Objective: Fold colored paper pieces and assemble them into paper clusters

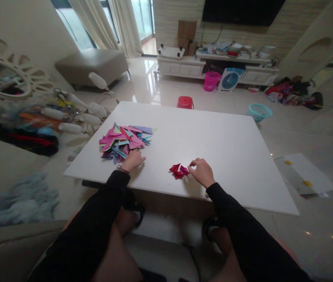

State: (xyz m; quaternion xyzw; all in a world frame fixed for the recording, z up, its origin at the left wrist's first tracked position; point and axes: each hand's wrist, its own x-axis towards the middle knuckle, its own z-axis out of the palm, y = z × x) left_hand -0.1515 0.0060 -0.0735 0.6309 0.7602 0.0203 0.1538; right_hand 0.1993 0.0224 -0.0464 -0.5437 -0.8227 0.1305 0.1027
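A heap of folded paper pieces [116,139] in pink, purple, blue, green and red lies on the left side of the white table [201,135]. At its near right edge is my left hand [134,159], palm down, thumb held apart and the other fingertips partly hidden against the papers. Nearer the table's front edge, a few red and magenta folded papers [178,171] form a small cluster. My right hand [203,172] is at the cluster's right side, thumb and forefinger curved together at the tip of the magenta folded paper [184,170].
A small purplish item [207,194] sits at the table's front edge beside my right wrist. Beyond the table stand a red bucket [185,102] and a light-blue basket [259,112]. White lamp arms [88,113] reach close to the table's left side. A white board [306,172] lies on the right.
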